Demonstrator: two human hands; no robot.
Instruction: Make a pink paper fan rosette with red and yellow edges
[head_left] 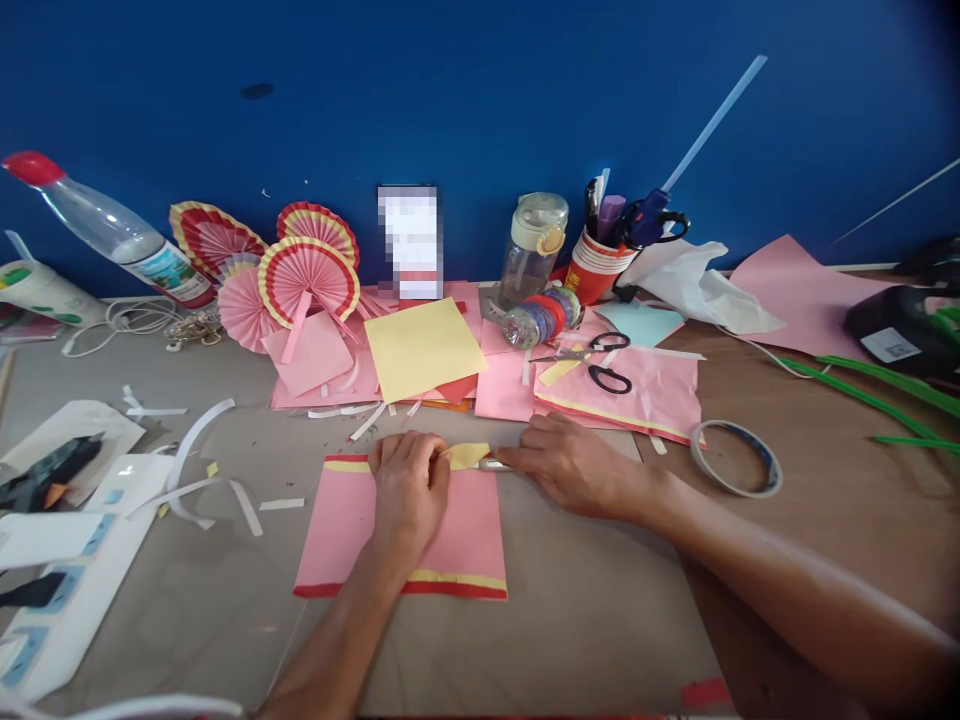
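A pink paper sheet (465, 530) lies flat on the table, with yellow and red bands along its near edge and a yellow strip at its far edge. My left hand (411, 490) rests over the sheet's far edge, its thumb and fingers pinched on a yellow paper strip (471, 456). The strip's right end is raised off the pink paper. My right hand (559, 462) lies just right of the sheet, fingers curled around a slim silver-white tool (491, 464). The tool's tip meets the sheet's far right corner; the rest is hidden under the fingers.
Scissors (600, 362) lie on pink paper behind my right hand. A tape roll (736, 458) sits farther right. Pleated paper fans (309, 282), yellow paper (426, 348) and a clear bottle (534, 250) stand or lie at the back. A white power strip (97, 570) is at left.
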